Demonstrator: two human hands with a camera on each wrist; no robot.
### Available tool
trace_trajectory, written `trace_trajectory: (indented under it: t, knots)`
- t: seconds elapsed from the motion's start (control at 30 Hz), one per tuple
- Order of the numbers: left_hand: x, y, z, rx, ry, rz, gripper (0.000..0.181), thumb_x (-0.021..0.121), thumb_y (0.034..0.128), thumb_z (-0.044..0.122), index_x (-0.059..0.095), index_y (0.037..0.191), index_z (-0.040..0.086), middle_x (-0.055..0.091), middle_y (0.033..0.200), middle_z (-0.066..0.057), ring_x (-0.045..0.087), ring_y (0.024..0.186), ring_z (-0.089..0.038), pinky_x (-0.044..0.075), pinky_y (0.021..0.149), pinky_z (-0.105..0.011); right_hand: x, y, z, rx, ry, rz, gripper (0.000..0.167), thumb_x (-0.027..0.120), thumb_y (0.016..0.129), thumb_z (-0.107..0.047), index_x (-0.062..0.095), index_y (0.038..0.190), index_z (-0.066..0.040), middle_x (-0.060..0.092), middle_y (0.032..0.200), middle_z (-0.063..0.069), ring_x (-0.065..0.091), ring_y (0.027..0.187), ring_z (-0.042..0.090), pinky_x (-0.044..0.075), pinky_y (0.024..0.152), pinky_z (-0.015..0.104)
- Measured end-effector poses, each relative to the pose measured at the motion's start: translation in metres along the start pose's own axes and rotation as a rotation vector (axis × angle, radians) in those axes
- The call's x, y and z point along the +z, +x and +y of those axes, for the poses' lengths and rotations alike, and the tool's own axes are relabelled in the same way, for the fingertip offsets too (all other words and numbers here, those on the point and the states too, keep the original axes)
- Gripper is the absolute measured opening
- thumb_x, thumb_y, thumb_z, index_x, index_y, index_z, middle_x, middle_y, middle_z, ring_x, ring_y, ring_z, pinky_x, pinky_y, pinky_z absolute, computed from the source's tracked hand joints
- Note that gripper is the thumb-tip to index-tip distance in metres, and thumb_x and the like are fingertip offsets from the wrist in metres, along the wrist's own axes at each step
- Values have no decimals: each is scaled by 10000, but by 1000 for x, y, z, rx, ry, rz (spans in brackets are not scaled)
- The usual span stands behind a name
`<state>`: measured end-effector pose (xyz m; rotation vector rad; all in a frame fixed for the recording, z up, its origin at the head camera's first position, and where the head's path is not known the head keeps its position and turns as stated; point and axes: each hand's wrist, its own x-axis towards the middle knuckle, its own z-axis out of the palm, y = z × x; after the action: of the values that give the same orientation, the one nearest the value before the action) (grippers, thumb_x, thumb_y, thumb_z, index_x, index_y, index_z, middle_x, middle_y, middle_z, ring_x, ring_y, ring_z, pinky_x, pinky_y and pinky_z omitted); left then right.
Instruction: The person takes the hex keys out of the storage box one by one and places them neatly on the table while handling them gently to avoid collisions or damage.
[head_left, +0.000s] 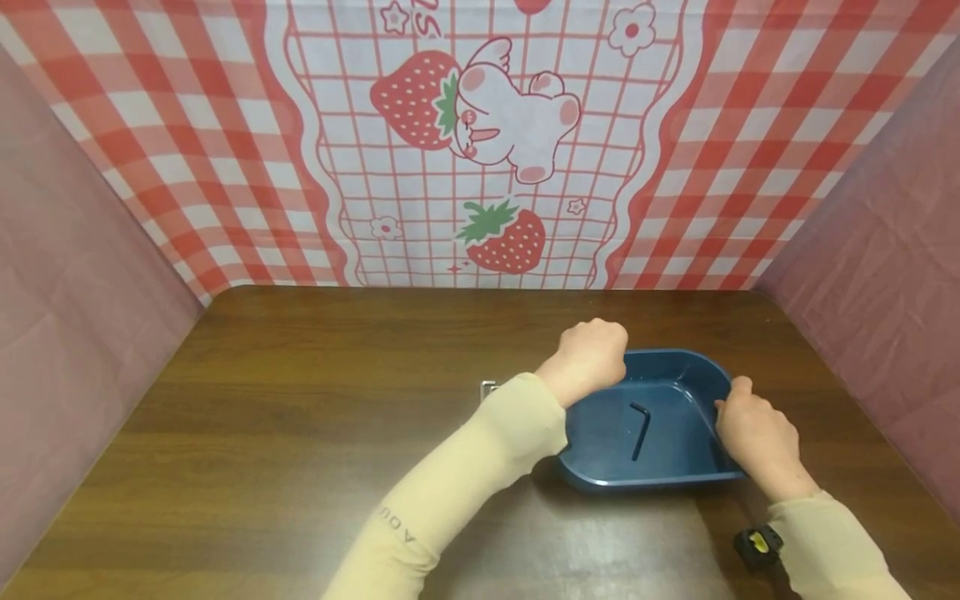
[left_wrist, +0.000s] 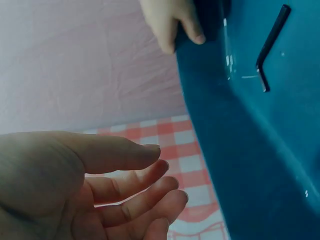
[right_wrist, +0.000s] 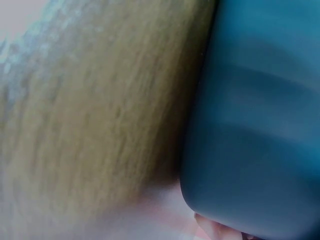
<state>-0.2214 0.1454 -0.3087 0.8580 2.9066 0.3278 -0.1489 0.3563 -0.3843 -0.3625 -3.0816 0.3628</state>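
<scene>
A blue rectangular tray (head_left: 600,482) with rounded corners is on the right side of the table. Inside it lies a black hex key (head_left: 642,433), its short arm toward the back. My right hand (head_left: 761,429) grips the tray's right rim, thumb over the inner side. Above the tray's back left corner is my left hand (head_left: 592,354). In the left wrist view its fingers (left_wrist: 135,210) are loosely bent, hold nothing and look apart from the tray wall. The right wrist view is blurred and shows the tray's outer wall (right_wrist: 250,150) close up.
A small shiny metal item (head_left: 487,388) lies on the brown wooden table (head_left: 300,417), partly hidden by the left sleeve. A black device with a yellow part (head_left: 757,546) sits at the right cuff. Behind the table hangs a red checked cloth (head_left: 225,167); pink cloths flank it.
</scene>
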Motion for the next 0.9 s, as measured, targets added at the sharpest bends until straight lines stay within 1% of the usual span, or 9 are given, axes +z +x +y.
trace_trajectory:
  t: [0.13,0.3,0.53,0.6,0.77,0.9]
  knots:
    - [4,4,9,4,-16,-37,203,566,856,202,558,656,173,506,610,26,505,553,-109,392,447,-247,-1,0,-1,7,3,-1,269,437,915,-128,355,966,124,535,804,401,538,626,499,383,443,472]
    - [7,10,14,15,-15,-38,253,549,866,195,522,617,164,451,567,20,462,519,-106,365,436,-242,-1,0,0,8,3,1,272,438,916,-123,357,974,130,536,795,394,540,619,490,386,442,470]
    - [20,19,18,25,17,-64,195,555,864,196,576,671,189,541,664,42,519,591,-105,400,467,-264,0,-2,1,0,-1,6,274,440,914,-118,354,975,135,537,770,388,540,608,493,392,442,486]
    - [23,21,21,29,32,-58,176,560,855,198,588,681,198,565,696,50,531,614,-107,410,477,-274,0,-2,1,0,-4,3,280,441,913,-117,352,983,139,537,762,382,541,606,487,394,445,486]
    - [30,25,29,53,45,-75,125,572,847,225,614,731,209,560,677,44,530,618,-107,420,490,-271,-1,-3,-1,9,-7,11,291,444,907,-115,349,996,145,533,747,371,536,598,478,394,448,487]
    - [36,26,34,85,47,-97,102,565,852,215,639,781,208,539,655,47,513,603,-102,414,483,-259,1,-3,-3,4,-4,36,267,451,903,-110,360,958,135,534,723,369,534,584,483,389,437,490]
